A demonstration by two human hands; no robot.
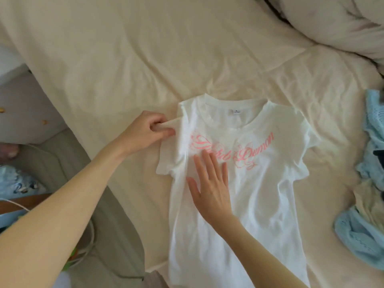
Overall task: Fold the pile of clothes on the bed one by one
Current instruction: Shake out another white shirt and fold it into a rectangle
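Note:
A white T-shirt [264,194] with pink script across the chest lies spread front-up on the cream bed sheet [128,59], collar toward the far side. My left hand [145,132] pinches the shirt's left sleeve edge near the shoulder. My right hand [209,183] lies flat with straight fingers on the shirt's left chest, just below the pink lettering. A pile of light blue and pale yellow clothes [365,204] sits at the bed's right edge.
A bunched white duvet [342,21] fills the far right corner. Left of the bed stand a grey-green cushion [68,163], white furniture with small wooden knobs [25,113], a white cable [89,242] and a blue patterned item [18,181].

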